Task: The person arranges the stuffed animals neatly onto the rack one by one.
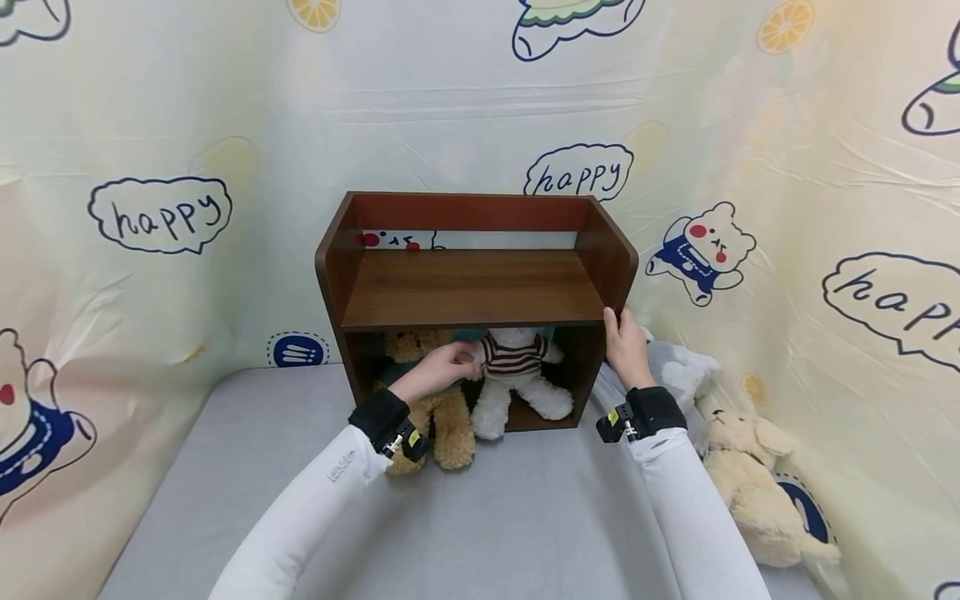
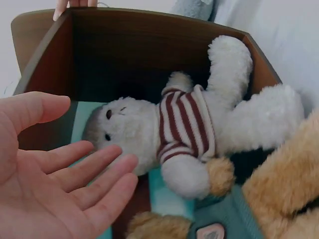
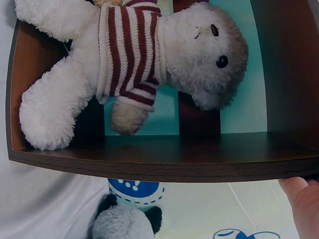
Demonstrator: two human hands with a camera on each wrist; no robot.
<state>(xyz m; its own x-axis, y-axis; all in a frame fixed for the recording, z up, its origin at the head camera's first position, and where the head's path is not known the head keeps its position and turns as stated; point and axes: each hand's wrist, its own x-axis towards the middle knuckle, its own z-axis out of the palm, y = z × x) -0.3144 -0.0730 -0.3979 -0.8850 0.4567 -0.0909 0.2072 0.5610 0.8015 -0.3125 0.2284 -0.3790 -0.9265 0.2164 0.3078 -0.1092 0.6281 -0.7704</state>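
A white teddy bear in a maroon-striped sweater sits in the lower compartment of a brown wooden shelf. Beside it on the left leans a brown teddy bear, partly behind my left arm, legs out on the grey surface. My left hand is in front of the bears, its fingers extended and spread near the white bear's head; whether they touch it I cannot tell. At the shelf's right side, my right hand rests against the outside of the side panel near its front edge.
A cream plush toy lies at the right against the printed curtain. Another grey plush lies just outside the shelf's right panel. Grey cloth covers the surface under the shelf.
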